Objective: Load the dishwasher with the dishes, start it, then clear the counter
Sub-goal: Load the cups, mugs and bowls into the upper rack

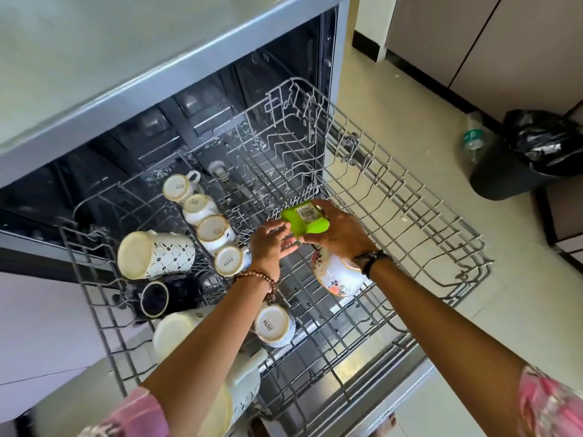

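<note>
The dishwasher's grey wire rack [410, 197] is pulled out over the open door. My right hand [340, 230] grips a green square container [305, 218] turned bottom up, a label on its base, over the rack's middle. My left hand [269, 244] is beside it with fingers spread, touching the container's near edge. A floral mug [334, 274] lies on the rack under my right wrist. Several white mugs stand upside down on the left side, among them a large patterned mug [157, 255] and a dark mug [154, 298].
The counter top [126, 58] overhangs the dishwasher at the upper left. A black bin with a bin bag [533, 156] and a plastic bottle [472, 135] stand on the tiled floor to the right. The rack's right half holds no dishes.
</note>
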